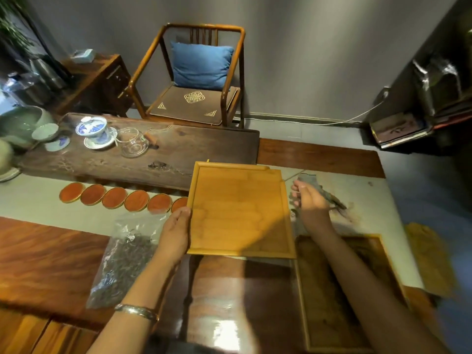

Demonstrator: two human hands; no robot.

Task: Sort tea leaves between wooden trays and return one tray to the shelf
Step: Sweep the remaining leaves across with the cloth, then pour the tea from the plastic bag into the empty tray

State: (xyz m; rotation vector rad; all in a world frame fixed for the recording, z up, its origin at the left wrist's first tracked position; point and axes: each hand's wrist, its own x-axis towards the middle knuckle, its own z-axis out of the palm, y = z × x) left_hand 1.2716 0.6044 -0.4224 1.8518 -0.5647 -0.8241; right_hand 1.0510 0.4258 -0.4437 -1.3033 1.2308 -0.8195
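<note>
Right hand [307, 198] and its gray object [321, 191]: motion-blurred, unidentifiable. Lower tray [332, 297]: blurred, partly behind the right forearm.

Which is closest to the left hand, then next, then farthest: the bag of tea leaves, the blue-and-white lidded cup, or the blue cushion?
1. Bag of tea leaves, just left of the left hand.
2. Blue-and-white lidded cup, far left.
3. Blue cushion, on the chair behind.
</note>
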